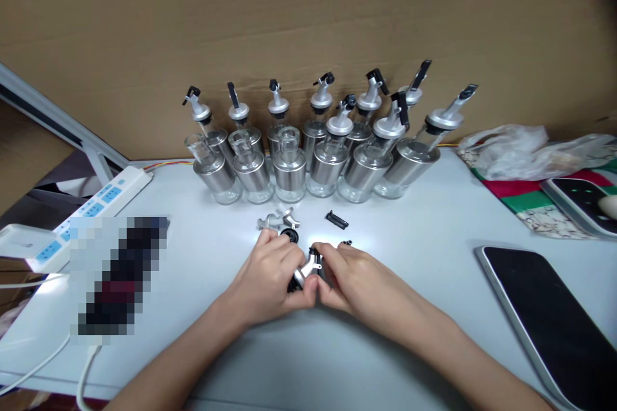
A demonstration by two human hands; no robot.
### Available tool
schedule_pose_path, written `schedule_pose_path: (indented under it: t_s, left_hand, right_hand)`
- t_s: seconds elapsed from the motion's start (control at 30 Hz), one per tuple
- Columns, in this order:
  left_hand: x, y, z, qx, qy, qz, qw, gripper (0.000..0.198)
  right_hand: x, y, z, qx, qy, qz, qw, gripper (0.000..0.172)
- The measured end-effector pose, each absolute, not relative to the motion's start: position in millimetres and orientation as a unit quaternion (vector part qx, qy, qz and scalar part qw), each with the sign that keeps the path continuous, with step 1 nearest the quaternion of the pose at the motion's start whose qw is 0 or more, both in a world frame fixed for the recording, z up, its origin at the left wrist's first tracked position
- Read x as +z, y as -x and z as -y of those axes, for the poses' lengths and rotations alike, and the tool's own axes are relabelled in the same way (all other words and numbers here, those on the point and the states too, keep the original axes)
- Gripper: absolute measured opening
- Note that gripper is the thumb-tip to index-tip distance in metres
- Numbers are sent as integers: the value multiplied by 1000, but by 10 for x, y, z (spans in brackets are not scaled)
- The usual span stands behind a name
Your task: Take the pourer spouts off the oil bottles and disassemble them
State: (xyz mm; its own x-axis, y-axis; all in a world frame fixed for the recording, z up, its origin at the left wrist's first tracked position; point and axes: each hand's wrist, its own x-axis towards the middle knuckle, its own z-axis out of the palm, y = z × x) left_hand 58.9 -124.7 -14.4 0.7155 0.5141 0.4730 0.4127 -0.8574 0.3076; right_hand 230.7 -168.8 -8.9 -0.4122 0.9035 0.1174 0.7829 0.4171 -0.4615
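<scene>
My left hand (270, 279) and my right hand (351, 276) meet at the middle of the white table (395, 250). Both are closed on a silver pourer spout (308, 268) with black parts, held between the fingertips. Just beyond my left hand lie loose silver spout pieces (278, 218) and a black ring (290, 235). A small black flap (336, 219) lies beyond my right hand. Behind them stand several glass bottles with steel sleeves (328, 160); most carry pourer spouts, and three at the front left (289, 170) have bare necks.
A cardboard wall (308, 19) backs the table. A white power strip (96, 205) and cables lie at the left, beside a blurred patch (118, 276). A dark tablet (549, 314) lies at the right, with a plastic bag (520, 151) and another device (583, 202) behind it.
</scene>
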Motion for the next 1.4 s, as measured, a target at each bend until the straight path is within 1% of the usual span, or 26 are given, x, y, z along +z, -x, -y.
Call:
schedule_pose_path:
  t_s: [0.1, 0.2, 0.33, 0.53, 0.6, 0.7, 0.8, 1.03, 1.23, 1.33, 1.4]
  left_hand:
    - [-137, -587, 1244, 279, -925, -247, 73, 18]
    - [-127, -576, 1245, 277, -928, -242, 62, 17]
    - [-123, -564, 1248, 279, -927, -242, 58, 18]
    - [-129, -565, 1255, 279, -927, -241, 71, 17]
    - [-124, -561, 1261, 274, -930, -235, 68, 15]
    - [-116, -556, 1268, 263, -936, -221, 70, 13]
    - [-111, -561, 1275, 254, -942, -206, 77, 13]
    - [-114, -589, 1313, 244, -944, -199, 102, 12]
    - [-96, -561, 1298, 251, -928, -201, 189, 11]
    - [-81, -542, 1267, 277, -922, -197, 185, 8]
    - [-77, -533, 1245, 304, -919, -193, 162, 7]
  right_hand:
    - [-79, -2311, 1705, 257, 515, 799, 176, 20]
    - [-73, -2307, 1726, 331, 510, 769, 196, 26]
    - [-60, -2283, 1748, 387, 514, 738, 206, 32]
    - [-40, -2248, 1761, 392, 531, 729, 182, 31]
    - [-37, -2240, 1769, 376, 534, 737, 175, 26]
    - [-32, -2235, 1782, 352, 538, 751, 152, 14]
    - [-14, -2243, 1792, 369, 531, 751, 130, 6]
    - [-5, -2306, 1828, 378, 505, 765, 125, 5]
    - [-89, -2311, 1867, 331, 487, 798, 128, 12]
    - [-12, -2283, 1867, 367, 484, 782, 137, 11]
    - [46, -2306, 1843, 379, 495, 766, 159, 18]
